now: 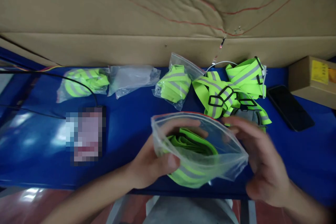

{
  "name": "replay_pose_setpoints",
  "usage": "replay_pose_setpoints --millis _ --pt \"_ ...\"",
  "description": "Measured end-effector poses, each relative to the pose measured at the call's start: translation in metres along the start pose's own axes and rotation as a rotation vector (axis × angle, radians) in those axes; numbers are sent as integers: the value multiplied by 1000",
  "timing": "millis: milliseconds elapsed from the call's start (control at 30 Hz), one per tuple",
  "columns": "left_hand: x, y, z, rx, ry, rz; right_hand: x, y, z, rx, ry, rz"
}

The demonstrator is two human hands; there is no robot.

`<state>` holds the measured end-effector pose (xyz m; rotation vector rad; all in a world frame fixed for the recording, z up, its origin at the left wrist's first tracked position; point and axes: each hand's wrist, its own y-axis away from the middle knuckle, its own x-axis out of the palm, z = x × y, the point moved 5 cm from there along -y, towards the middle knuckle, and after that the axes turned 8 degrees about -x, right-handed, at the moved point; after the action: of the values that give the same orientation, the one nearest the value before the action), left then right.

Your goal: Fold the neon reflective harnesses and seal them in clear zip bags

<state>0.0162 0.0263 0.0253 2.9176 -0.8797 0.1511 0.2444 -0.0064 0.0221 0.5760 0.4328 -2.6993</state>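
Note:
A clear zip bag (231, 161) with its mouth open is held above the table's front edge. Inside it lies a folded neon-green strap (193, 175) with a grey reflective stripe. My left hand (154, 161) grips the bag's left side, thumb in front and fingers behind the plastic. At the bag's right side is my right hand (265, 164), its thumb and fingers apart and curved; whether the fingertips touch the plastic is unclear. Just behind the bag lies a pile of loose green reflective straps (214, 85) with black buckles.
On the blue table (126, 119) lie two bagged straps, one bag (86, 82) at left and another bag (174, 85) at centre. Between them is a plastic bag (133, 78). A black phone (290, 106) and a cardboard box (299, 75) sit at right. Cables cross the left side.

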Motion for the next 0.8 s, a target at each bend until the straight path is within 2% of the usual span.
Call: replay_pose_setpoints --millis 67,133,200,367,500,633,800 --pt "3 -5 8 -23 18 141 9 -9 -3 -5 -76 43" --pt "4 -10 14 -13 -51 198 15 -16 -7 17 -123 43" --pt "2 -13 17 -35 -42 191 18 -20 -10 41 -136 13" --pt "3 -13 27 -205 208 153 15 -16 -15 46 -125 -82" --pt "0 -15 41 -320 195 31 12 -14 -25 150 -112 -166" --pt "-1 -21 45 -327 247 48 13 -16 -34 264 -142 -174" --pt "-2 -26 45 -300 280 59 11 -22 -37 305 -112 -206"
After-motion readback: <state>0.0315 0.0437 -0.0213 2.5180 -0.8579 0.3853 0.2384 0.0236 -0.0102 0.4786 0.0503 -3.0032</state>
